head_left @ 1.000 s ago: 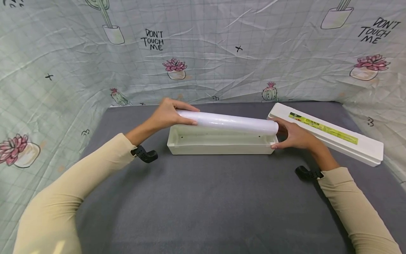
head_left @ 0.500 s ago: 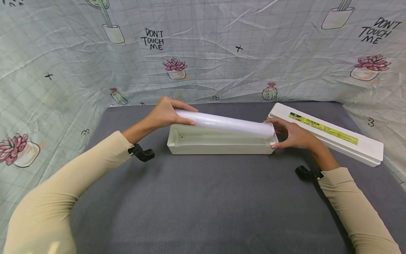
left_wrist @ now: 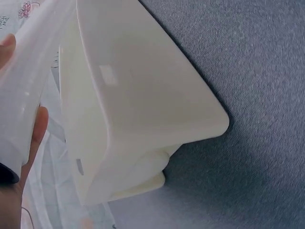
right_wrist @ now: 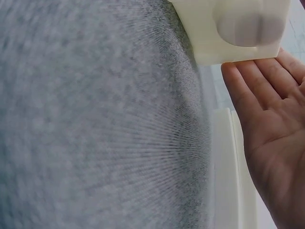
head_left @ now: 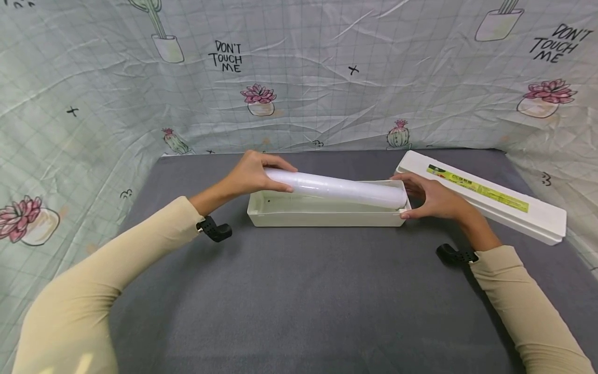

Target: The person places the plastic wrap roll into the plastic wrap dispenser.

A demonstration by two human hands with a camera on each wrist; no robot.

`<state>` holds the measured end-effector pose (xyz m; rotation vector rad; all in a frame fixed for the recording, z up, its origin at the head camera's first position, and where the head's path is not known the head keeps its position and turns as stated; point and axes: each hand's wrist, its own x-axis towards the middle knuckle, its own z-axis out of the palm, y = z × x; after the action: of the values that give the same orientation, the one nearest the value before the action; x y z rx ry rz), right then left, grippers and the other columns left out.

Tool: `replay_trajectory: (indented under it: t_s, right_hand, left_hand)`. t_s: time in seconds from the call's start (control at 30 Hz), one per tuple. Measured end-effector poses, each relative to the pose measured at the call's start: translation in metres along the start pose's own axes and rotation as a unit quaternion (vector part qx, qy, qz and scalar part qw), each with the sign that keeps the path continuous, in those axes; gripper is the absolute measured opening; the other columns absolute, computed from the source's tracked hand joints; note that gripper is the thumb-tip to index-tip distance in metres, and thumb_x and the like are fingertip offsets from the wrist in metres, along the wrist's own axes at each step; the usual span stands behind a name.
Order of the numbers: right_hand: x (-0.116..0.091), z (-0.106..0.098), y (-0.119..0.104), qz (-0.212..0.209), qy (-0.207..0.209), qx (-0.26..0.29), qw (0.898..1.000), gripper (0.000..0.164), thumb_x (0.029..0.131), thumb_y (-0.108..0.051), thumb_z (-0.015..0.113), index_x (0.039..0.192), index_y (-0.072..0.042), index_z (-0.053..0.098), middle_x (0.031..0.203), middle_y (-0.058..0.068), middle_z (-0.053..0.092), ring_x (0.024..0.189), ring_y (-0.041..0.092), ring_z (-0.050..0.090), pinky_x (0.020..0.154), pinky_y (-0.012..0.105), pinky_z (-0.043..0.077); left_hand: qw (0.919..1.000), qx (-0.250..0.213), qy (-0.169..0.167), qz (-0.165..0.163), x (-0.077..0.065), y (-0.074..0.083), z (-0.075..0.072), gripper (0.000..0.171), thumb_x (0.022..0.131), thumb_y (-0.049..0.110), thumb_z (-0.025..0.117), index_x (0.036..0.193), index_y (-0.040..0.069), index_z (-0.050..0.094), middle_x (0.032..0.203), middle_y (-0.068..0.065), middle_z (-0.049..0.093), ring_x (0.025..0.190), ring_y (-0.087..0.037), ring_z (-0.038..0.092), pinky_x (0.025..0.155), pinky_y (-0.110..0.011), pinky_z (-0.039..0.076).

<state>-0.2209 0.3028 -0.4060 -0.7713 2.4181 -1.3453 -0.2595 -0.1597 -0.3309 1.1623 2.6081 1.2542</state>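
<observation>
A glossy, whitish cling film roll slants down to the right over a long, cream-white plastic box. My left hand grips the roll's left end, thumb in front and fingers over the top. The roll's right end sits inside the box, at its right end wall. My right hand holds that end of the box, thumb at the front corner and fingers at the rear one. In the left wrist view, the roll's dark hollow core shows. In the right wrist view, fingertips touch the box's end.
A long white lid with a yellow-green label lies at an angle behind and right of the right hand. Grey cloth covers the table. A printed curtain hangs along the back and sides.
The cling film roll has shifted left, and its right end has dropped into the box. The left hand has then come down and slightly right with it. The right hand stays at the box's end.
</observation>
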Motion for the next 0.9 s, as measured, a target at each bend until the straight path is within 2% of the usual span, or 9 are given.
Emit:
replay_trajectory:
  t_s: [0.17, 0.33, 0.43, 0.67, 0.9]
  right_hand:
    - [0.0000, -0.0004, 0.0000, 0.000, -0.006, 0.006, 1.000, 0.089, 0.079, 0.004, 0.083, 0.154, -0.004, 0.036, 0.153, 0.020, 0.041, 0.131, -0.009, 0.040, 0.104, 0.007, 0.035]
    - [0.0001, -0.0001, -0.0008, 0.006, -0.006, 0.005, 1.000, 0.090, 0.079, 0.004, 0.083, 0.154, -0.004, 0.036, 0.154, 0.020, 0.041, 0.131, -0.009, 0.040, 0.103, 0.007, 0.036]
    - [0.0003, -0.0003, -0.0020, 0.009, -0.004, 0.003, 1.000, 0.089, 0.079, 0.003, 0.084, 0.154, -0.004, 0.036, 0.153, 0.020, 0.041, 0.131, -0.009, 0.040, 0.103, 0.007, 0.036]
    - [-0.0007, -0.0024, -0.0043, 0.007, -0.006, 0.004, 1.000, 0.089, 0.079, 0.003, 0.083, 0.154, -0.003, 0.036, 0.151, 0.019, 0.044, 0.130, -0.009, 0.042, 0.103, 0.007, 0.036]
    - [0.0002, -0.0012, -0.0041, -0.002, -0.011, 0.010, 1.000, 0.088, 0.079, 0.004, 0.083, 0.154, 0.000, 0.036, 0.151, 0.020, 0.044, 0.131, -0.006, 0.044, 0.102, 0.009, 0.039]
  left_hand:
    - [0.9983, 0.035, -0.037, 0.031, 0.0026, 0.0015, -0.0001, 0.036, 0.076, 0.030, 0.092, 0.108, 0.020, 0.078, 0.103, 0.009, 0.075, 0.090, -0.008, 0.067, 0.075, -0.031, 0.054]
    - [0.9953, 0.057, -0.069, 0.036, 0.0024, 0.0019, 0.0012, 0.041, 0.078, 0.030, 0.091, 0.114, 0.017, 0.078, 0.114, 0.004, 0.073, 0.100, -0.012, 0.067, 0.079, -0.036, 0.056]
    - [0.9941, 0.065, -0.083, 0.026, 0.0012, 0.0003, 0.0019, 0.044, 0.078, 0.032, 0.090, 0.118, 0.017, 0.078, 0.118, 0.001, 0.074, 0.103, -0.012, 0.069, 0.079, -0.034, 0.057]
    - [0.9921, 0.065, -0.105, -0.020, 0.0000, -0.0031, 0.0051, 0.047, 0.080, 0.032, 0.089, 0.123, 0.018, 0.076, 0.114, -0.003, 0.076, 0.094, -0.010, 0.072, 0.075, -0.032, 0.058]
    - [0.9863, 0.086, -0.135, -0.038, 0.0028, -0.0024, 0.0093, 0.051, 0.074, 0.032, 0.093, 0.118, 0.013, 0.078, 0.107, -0.006, 0.077, 0.093, -0.014, 0.074, 0.079, -0.034, 0.060]
